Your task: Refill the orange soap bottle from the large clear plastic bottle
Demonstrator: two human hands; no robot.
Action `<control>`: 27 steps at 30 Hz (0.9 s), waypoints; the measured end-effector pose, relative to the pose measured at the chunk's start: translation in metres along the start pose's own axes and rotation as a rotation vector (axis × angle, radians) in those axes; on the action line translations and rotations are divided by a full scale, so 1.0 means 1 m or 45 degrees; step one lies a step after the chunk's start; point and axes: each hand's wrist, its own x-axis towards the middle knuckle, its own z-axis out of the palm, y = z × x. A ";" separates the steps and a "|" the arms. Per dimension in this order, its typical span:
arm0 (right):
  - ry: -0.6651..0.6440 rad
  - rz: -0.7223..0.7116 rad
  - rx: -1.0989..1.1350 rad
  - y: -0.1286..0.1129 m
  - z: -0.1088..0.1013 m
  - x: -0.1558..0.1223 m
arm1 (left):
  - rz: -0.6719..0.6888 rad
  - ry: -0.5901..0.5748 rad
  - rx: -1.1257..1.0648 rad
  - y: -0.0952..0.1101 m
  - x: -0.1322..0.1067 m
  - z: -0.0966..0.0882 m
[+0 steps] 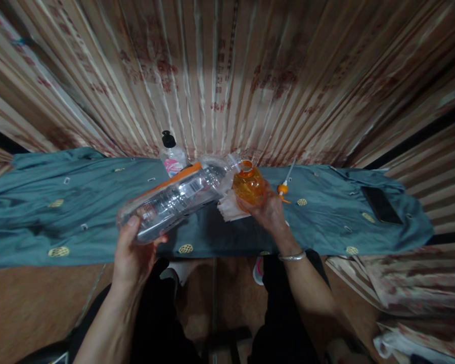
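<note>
The left hand (134,255) grips a clear bottle (174,199) near its base, its neck tipped toward an orange bottle (249,188) clasped in the right hand (269,207). I see a pump (282,189) lying nearby.

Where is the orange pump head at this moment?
In the head view, right of centre, the orange pump head lies on the teal cloth, between the orange bottle in the right hand and the black phone.

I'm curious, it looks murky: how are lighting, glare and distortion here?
All in the head view: dim lighting, shadowy beneath the teal patterned cloth; pale glints streak the clear plastic bottle; folds of the beige floral curtain fan outward, probably lens stretch.
</note>
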 end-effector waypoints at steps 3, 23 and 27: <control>0.012 -0.002 0.010 -0.002 0.000 -0.001 | 0.033 -0.012 0.023 0.000 0.001 -0.003; 0.122 -0.080 -0.200 -0.007 0.003 0.002 | 0.157 -0.030 0.018 0.010 -0.001 -0.005; 0.110 -0.101 -0.191 -0.009 0.004 0.003 | 0.231 -0.060 0.043 0.014 0.001 -0.004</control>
